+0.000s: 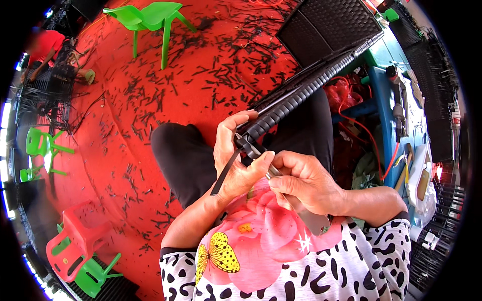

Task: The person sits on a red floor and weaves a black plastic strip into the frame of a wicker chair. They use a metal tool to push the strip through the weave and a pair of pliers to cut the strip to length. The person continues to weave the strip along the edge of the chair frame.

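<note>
My left hand (233, 163) is wrapped round the near end of a black wicker-wrapped frame bar (301, 95), which slants away to the upper right. A loose black strip (226, 172) hangs from that end across my left palm. My right hand (311, 185) pinches a flat grey metal hand tool (312, 219), its wide rounded end jutting out below the fingers. The tool's other end points at the bar end beside my left thumb. Its exact kind is partly hidden by my fingers.
A woven black panel (329, 27) joins the bar. Black strip offcuts (221, 75) litter the red floor. At right stands a blue table (386, 110) with an air tool (398, 108) and red hose (374, 145). Green chairs (163, 17) and a red chair (75, 246) stand left; another person (47, 47) sits far left.
</note>
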Demonstrator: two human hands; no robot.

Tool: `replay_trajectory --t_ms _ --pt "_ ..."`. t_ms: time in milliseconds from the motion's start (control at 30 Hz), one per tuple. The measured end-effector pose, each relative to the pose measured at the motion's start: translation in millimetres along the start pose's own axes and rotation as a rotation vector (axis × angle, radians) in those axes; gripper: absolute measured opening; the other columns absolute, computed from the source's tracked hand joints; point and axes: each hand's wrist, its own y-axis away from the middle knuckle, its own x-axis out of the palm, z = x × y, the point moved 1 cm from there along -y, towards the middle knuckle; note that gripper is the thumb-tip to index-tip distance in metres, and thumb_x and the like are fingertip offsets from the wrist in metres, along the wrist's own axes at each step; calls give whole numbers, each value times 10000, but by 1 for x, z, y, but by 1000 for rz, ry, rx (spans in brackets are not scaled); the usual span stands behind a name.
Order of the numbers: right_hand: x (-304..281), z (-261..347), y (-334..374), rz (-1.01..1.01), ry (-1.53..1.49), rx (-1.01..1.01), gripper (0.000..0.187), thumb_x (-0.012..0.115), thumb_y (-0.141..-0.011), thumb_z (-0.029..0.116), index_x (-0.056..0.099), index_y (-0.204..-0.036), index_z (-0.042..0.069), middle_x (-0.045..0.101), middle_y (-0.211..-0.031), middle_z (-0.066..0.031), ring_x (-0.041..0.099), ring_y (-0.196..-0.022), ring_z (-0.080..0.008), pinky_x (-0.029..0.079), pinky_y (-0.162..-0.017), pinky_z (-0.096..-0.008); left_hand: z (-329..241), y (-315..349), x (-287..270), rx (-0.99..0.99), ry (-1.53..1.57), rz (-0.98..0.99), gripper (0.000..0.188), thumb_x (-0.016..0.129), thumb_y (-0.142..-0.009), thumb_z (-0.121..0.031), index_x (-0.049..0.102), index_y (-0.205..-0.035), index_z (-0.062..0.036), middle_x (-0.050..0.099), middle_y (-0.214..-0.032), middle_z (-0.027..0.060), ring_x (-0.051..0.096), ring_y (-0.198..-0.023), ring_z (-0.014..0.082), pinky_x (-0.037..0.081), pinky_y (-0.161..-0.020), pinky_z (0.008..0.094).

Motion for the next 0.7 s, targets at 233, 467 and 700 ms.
replay_trajectory --t_ms 233,467,700 --pt "-1 0 9 39 -53 22 242 501 -942 170 442 -1082 -18 526 -701 -21 478 -546 -58 383 -473 -202 -3 -1 1 32 -26 -2 670 744 -609 -233 445 -1164 -6 525 -1106 140 544 -1014 256 440 -869 342" --pt "-5 4 10 57 15 41 251 504 -941 173 447 -1093 -18 533 -711 -24 478 -559 -52 394 -485 -202 -8 0 0 -74 -4 30 642 722 -613 -160 440 -1169 -7 524 -1107 134 540 -1009 237 427 -875 335" --pt "-26 0 28 125 38 144 214 509 -922 98 459 -1093 -21 534 -741 -25 475 -555 -52 412 -504 -208 -5 -1 -1 -90 47 6 585 680 -639 -137 443 -1150 19 528 -1000 100 531 -878 196 431 -803 305"
